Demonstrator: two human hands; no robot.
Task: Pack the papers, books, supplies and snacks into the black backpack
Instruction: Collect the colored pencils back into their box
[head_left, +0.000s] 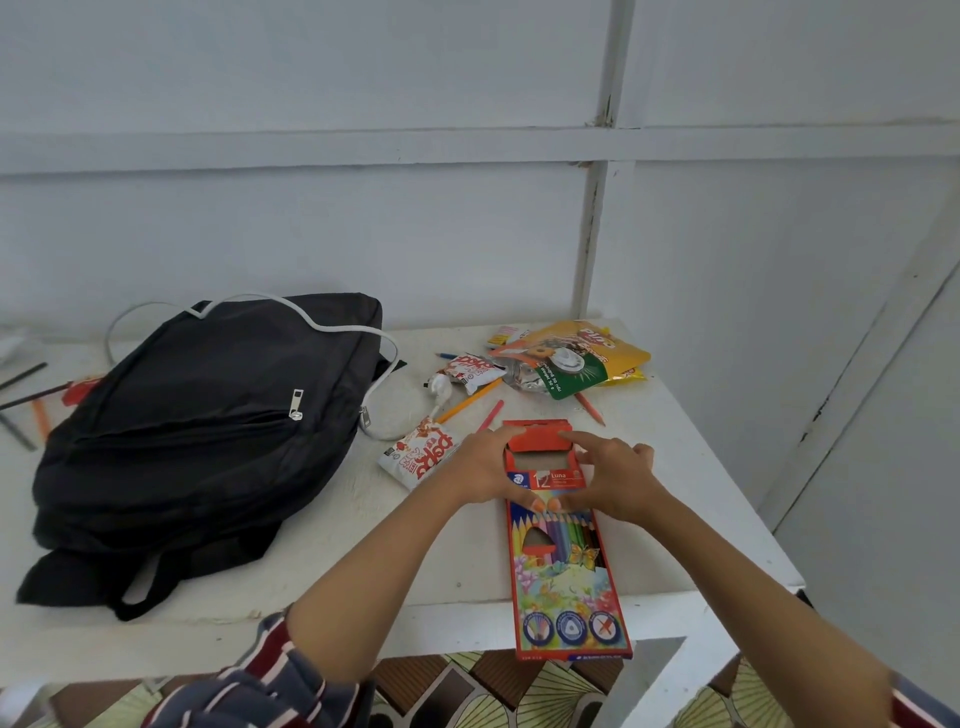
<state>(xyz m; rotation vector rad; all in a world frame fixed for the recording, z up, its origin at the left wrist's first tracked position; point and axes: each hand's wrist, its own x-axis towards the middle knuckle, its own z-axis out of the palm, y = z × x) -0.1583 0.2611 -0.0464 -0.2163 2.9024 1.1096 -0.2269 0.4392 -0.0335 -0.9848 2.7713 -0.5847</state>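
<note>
A red box of coloured pencils (566, 571) lies lengthwise at the table's front right, its near end jutting over the edge. My left hand (480, 465) and my right hand (615, 475) both grip its far end, fingers on the red top flap. The black backpack (197, 421) lies flat on the left of the table with its zips shut. Behind the box sit a red-and-white snack packet (421, 454), a second one (470, 370), and a yellow and green snack bag pile (576, 358). Loose pencils (467, 402) lie between them.
The white table (332, 525) stands in a corner of white panelled walls. More pens and pencils (26, 400) lie left of the backpack, near the far left edge. A small white object (440, 387) lies beside the snacks. Patterned floor shows below the front edge.
</note>
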